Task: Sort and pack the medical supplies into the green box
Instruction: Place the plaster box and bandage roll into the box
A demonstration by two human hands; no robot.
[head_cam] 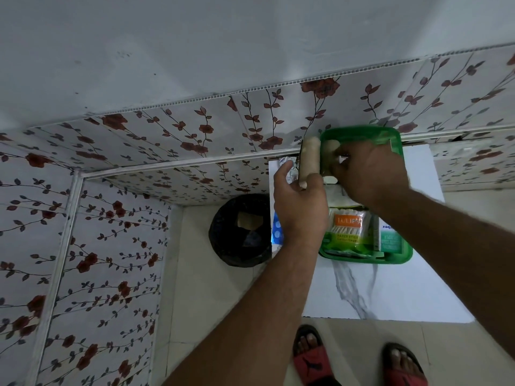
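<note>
A green box (365,259) sits on a white marble-patterned table, its green lid (359,135) standing open against the wall. Inside lies a pack of cotton swabs (348,227) beside a teal-and-white packet (390,238). My left hand (301,207) grips a beige bandage roll (309,160) upright, just left of the lid. My right hand (367,171) is over the box's far end, fingers closed on a second beige roll (330,151). Part of the box's contents is hidden under my hands.
A black bin (241,229) stands on the floor left of the table (390,288). A blue dotted packet (277,229) and a foil item (287,165) lie at the table's left edge. Floral wall panels surround the corner. My feet in red sandals (312,360) are below.
</note>
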